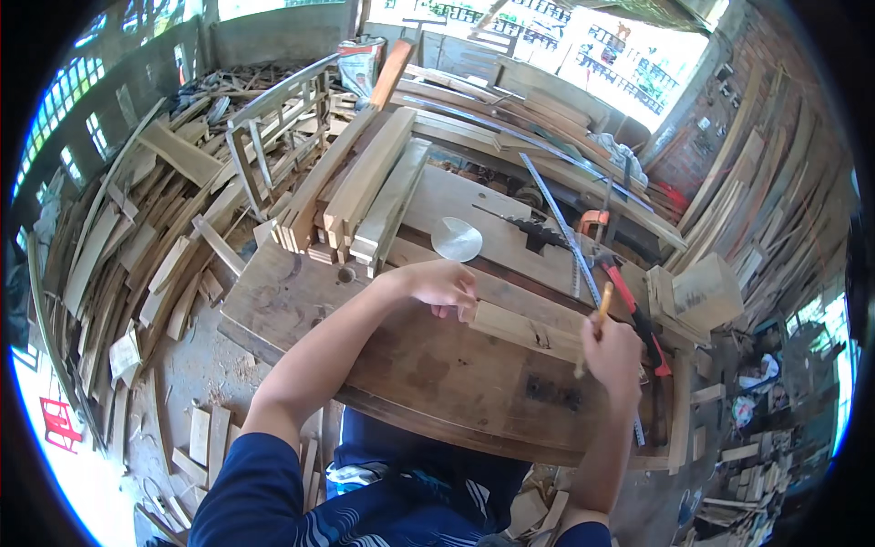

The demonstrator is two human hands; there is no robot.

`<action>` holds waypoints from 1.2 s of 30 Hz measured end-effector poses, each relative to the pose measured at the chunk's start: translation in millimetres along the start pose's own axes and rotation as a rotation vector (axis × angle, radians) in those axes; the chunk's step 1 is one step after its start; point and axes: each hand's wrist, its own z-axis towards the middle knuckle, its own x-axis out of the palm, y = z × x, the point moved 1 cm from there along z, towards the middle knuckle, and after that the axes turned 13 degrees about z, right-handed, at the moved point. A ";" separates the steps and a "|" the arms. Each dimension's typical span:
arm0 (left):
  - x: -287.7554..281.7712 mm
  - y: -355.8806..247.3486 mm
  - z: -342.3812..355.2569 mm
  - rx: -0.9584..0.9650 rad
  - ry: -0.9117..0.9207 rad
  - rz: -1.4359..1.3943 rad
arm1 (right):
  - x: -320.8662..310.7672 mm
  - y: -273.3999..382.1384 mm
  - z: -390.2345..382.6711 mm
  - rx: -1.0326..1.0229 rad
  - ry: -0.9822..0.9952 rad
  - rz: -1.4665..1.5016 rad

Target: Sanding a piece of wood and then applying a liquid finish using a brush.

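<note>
My left hand (444, 284) has its fingers curled round the left end of a pale wooden strip (519, 330). The strip lies on a brown wooden workbench (410, 365). At the strip's right end, my right hand (613, 354) is closed on a slim yellow-brown stick (604, 303), held tilted; its exact kind is too blurred to tell. Just beyond that hand lie a red-and-black handled tool (638, 314) and a long metal ruler (551, 196). A round, pale, translucent disc (456, 239) sits past my left hand.
Several squared timbers (369, 173) are stacked at the bench's far left. An orange clamp (594, 221) stands near the far right edge, and a wooden block (706, 292) sits at the right. Scrap wood (164, 246) is heaped left of the bench; planks (756, 182) lean at the right wall.
</note>
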 end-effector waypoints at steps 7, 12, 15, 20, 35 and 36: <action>1.2 -1.4 1.4 0.006 0.008 -0.027 | 64.7 76.4 13.3 -0.275 0.291 0.783; 1.8 1.7 0.4 0.005 -0.013 -0.046 | 66.6 64.8 25.7 -0.388 0.377 0.766; -2.6 -1.1 -2.5 -0.005 0.007 -0.048 | 43.8 27.6 35.7 -0.278 0.254 0.686; -2.1 -5.7 -4.0 -0.013 0.007 -0.010 | 24.0 -45.8 40.0 -0.125 -0.058 0.534; 31.4 -30.8 9.3 0.103 0.065 -0.183 | 59.0 -17.8 -2.7 -0.218 0.604 0.988; 32.8 -33.2 11.6 0.087 0.083 -0.257 | 60.3 -16.0 -7.5 -0.218 0.511 1.041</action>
